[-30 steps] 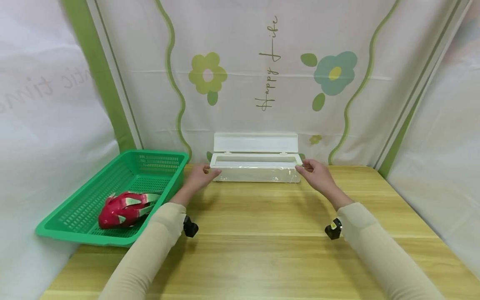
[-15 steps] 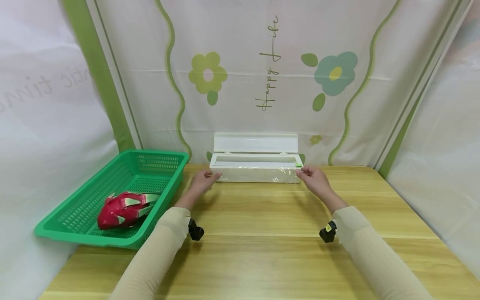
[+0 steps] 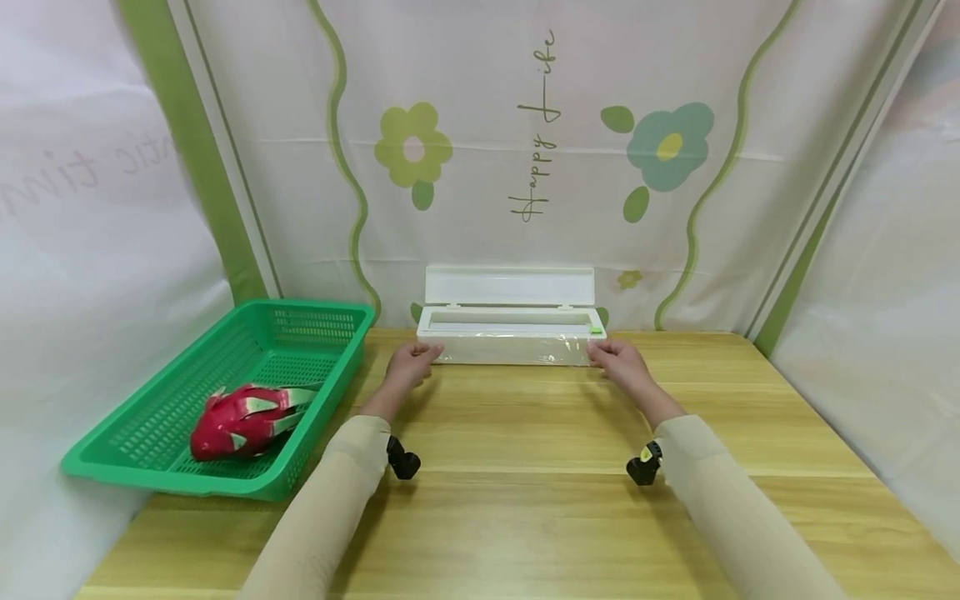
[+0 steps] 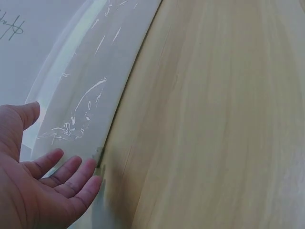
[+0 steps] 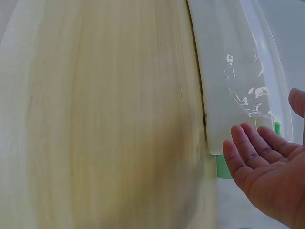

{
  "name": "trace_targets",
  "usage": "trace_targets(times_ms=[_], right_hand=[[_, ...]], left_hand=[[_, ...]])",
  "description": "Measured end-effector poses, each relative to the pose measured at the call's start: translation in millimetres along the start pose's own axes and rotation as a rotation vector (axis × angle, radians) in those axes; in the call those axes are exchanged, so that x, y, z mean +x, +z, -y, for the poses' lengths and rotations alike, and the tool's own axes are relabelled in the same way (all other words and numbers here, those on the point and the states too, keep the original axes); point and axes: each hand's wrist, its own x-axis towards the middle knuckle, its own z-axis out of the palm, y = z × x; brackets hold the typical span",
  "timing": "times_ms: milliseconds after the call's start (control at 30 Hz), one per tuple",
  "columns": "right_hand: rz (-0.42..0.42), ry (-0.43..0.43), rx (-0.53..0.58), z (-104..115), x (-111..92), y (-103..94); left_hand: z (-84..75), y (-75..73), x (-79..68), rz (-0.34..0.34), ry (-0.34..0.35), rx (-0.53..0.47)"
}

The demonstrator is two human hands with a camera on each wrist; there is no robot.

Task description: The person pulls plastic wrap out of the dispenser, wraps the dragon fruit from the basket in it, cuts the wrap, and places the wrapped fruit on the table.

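Observation:
A long white cling film dispenser [image 3: 510,320] stands at the back of the table with its hinged lid [image 3: 510,286] raised. Clear cling film [image 3: 551,352] hangs creased over its front face. A small green slider [image 3: 596,330] sits at the right end of its top edge. My left hand [image 3: 408,364] is at the dispenser's front left corner; in the left wrist view its thumb [image 4: 32,114] stands apart from loosely bent fingers [image 4: 71,169] beside the film. My right hand [image 3: 621,367] mirrors it at the front right corner, fingers [image 5: 248,148] spread and relaxed near the film's edge.
A green plastic basket [image 3: 330,408] stands at the left, with a red dragon fruit [image 3: 240,421] lying in it. Wood-grain table [image 3: 517,525] lies between my forearms. Printed white curtain [image 3: 480,225] hangs close behind the dispenser and along both sides.
Both hands have slid slightly lower along the dispenser's front corners and a little inward. The green slider, earlier hidden by my right hand, now shows. Dispenser and basket stay in place.

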Motion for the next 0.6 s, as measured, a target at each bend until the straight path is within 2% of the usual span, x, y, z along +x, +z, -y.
trace_targets(times_ms=[267, 600], right_hand=[[-0.009, 0.064, 0.050, -1.9, 6.2, 7.0], [0.026, 0.099, 0.186, -3.6, 11.8, 13.0]], left_hand=[[2.0, 4.8, 1.3, -0.008, -0.011, -0.112], [1.9, 11.4, 4.9, -0.007, -0.022, -0.203]])
